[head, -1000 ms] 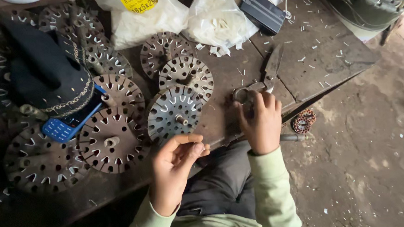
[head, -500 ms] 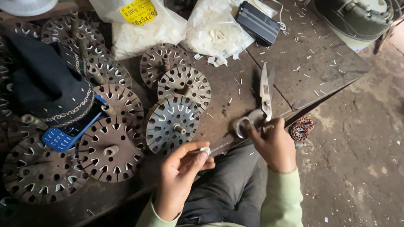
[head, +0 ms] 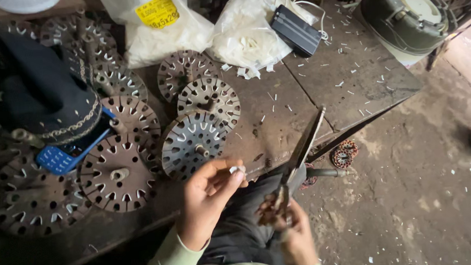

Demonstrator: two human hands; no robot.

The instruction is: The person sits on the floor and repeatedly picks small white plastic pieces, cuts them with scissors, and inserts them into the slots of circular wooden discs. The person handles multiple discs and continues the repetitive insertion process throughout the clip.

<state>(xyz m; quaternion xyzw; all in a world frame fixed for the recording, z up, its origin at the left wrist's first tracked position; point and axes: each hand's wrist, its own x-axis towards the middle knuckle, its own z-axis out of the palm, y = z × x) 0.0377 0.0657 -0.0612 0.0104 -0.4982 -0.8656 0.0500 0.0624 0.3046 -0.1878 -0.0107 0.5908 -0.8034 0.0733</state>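
My left hand [head: 209, 201] pinches a small white slip of paper [head: 236, 169] between thumb and fingertips, just in front of a grey slotted metal disc [head: 193, 143] on the workbench. My right hand [head: 292, 231] is low over my lap and grips the handles of a pair of scissors [head: 301, 150]. The blades stand up and lean toward the bench edge, close to the right of the slip.
Several round slotted discs [head: 117, 173] lie across the dark bench [head: 319, 85], beside a dark cap [head: 43, 99] and a blue phone [head: 65, 155]. Plastic bags of white pieces [head: 246, 32], a black box [head: 295, 30] and a motor housing [head: 404, 13] sit at the back. Concrete floor to the right.
My right hand lifted the scissors off the bench and drew them back over my lap, blades up. My left hand stayed by the grey disc, still pinching the white slip.
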